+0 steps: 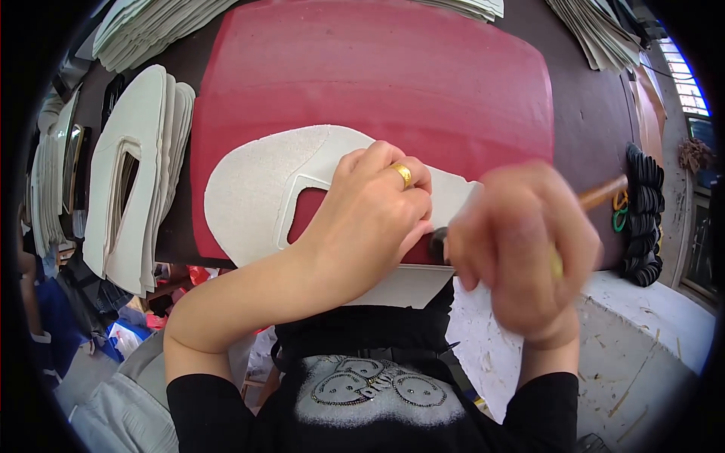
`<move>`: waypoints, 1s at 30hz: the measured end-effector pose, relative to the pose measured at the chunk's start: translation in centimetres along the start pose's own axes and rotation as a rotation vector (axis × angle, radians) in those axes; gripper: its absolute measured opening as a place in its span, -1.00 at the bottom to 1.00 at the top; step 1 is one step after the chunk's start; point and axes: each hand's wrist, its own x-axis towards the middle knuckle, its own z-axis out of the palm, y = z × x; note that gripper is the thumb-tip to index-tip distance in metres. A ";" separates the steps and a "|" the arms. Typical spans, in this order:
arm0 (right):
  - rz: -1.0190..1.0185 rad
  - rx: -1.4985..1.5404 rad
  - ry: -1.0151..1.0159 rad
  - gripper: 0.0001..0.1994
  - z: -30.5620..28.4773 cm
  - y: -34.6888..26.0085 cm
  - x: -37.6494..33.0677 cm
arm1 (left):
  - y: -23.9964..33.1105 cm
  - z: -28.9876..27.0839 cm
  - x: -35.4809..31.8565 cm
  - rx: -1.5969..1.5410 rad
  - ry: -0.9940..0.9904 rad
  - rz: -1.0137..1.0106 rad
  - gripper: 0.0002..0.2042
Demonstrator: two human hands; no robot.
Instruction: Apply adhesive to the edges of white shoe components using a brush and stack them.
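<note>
A white padded shoe-upper piece (249,174) with a cut-out opening lies near the front edge of the red board. My left hand (377,196), a gold ring on one finger, presses on its right part, fingers bent together at the edge. Blurred by motion, my right hand (529,241) is closed around a hammer (603,193). Its wooden handle sticks out to the right, and its dark head is close to my left fingertips. Something small and yellow-green shows at the right palm. The work under my left fingers is hidden.
Similar white pieces (132,177) stand stacked left of the red board (377,68); more piles (151,30) lie at the far edges. A row of black pieces (642,219) sits at the right, beside orange and green rings (619,211). A white surface (642,317) is at the lower right.
</note>
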 end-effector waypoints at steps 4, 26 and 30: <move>0.007 -0.008 0.043 -0.73 0.7 -0.1 0.5 | 0.2 -0.3 0.4 0.005 0.017 0.053 -0.97; -0.136 -0.017 -0.100 -0.70 2.8 -0.5 2.4 | -2.5 -3.5 -2.0 0.137 0.115 -0.003 -0.94; -0.182 -0.069 -0.114 -0.70 3.7 -0.6 3.1 | -2.9 -3.9 -2.4 0.171 0.181 -0.043 -0.93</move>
